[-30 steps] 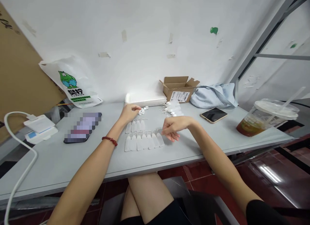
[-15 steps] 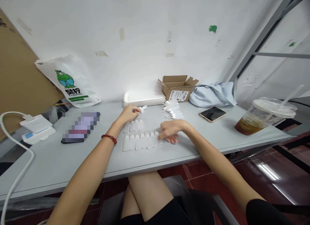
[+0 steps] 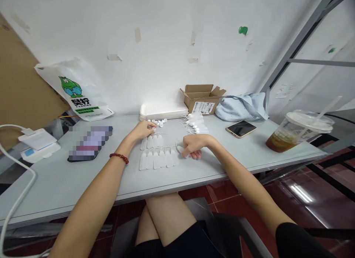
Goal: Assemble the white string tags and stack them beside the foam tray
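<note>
My left hand point(image 3: 143, 130) is closed in a pinch on a small white cap point(image 3: 153, 129) at the back of the desk. Beside its fingers lies a pile of more small white caps point(image 3: 159, 123). My right hand point(image 3: 195, 145) is closed around a flat, translucent white bottle point(image 3: 179, 148) with a thin loop at its neck; its lower part is hidden by the fingers. Left of it, similar bottles point(image 3: 156, 160) lie in a front row, with a shorter row point(image 3: 155, 141) behind. A heap of looped, capped bottles point(image 3: 197, 123) lies behind my right hand.
Against the wall stand a stack of white trays point(image 3: 163, 111) and an open cardboard box point(image 3: 201, 99). At right are a blue cloth bag point(image 3: 241, 107), a phone point(image 3: 241, 129) and a drink cup point(image 3: 296, 132). At left are a blurred phone point(image 3: 91, 143), a plastic bag point(image 3: 80, 91) and a white charger point(image 3: 40, 143).
My right hand has picked up the rightmost bottle of the front row and lifted it off the desk. My left hand has drawn back slightly from the cap pile with a cap at its fingertips.
</note>
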The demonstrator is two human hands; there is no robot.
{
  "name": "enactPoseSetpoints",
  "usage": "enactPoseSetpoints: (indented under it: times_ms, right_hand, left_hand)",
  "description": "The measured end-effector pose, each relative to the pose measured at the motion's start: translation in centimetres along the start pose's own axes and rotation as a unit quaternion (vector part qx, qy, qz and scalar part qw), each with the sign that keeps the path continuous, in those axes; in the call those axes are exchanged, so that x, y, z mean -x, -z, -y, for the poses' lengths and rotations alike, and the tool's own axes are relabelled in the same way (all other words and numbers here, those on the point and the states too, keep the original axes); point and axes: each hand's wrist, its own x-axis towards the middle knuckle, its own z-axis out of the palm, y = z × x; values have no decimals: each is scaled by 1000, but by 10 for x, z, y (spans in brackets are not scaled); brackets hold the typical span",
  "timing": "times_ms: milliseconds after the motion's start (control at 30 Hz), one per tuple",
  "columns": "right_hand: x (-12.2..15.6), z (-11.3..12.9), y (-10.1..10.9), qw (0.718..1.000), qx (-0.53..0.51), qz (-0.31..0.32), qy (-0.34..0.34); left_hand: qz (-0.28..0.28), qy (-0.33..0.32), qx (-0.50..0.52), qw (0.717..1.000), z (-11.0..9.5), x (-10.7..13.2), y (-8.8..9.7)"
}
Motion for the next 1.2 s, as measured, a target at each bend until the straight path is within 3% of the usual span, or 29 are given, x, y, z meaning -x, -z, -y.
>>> enactPoseSetpoints:
  times_ms: [133, 300, 367, 467, 700, 900, 1200]
  right_hand:
    - [-4, -7, 4, 990, -43, -118, 68]
    - [-19, -9, 3, 928, -44, -341, 144]
    - [-28, -10, 0, 900, -30, -410, 143]
    - [-39, -13, -4, 870, -23, -471, 143]
    - [-48, -19, -5, 831, -20, -536, 147]
    - [-52, -22, -2, 823, 30, -550, 136]
    - [-48, -13, -6, 829, 178, -528, 47]
  left_hand:
    - [-50, -32, -34, 998, -1, 2, 0]
    - [-126, -85, -8, 988, -23, 12, -1]
    - [-109, -93, 81, 986, -35, 19, -3]
    - [-20, -77, 207, 975, -49, 28, -7]
    - [86, -35, 252, 963, -54, 36, -18]
    - [69, 19, 335, 940, -56, 35, -21]
    - [39, 16, 372, 927, -57, 35, -27]
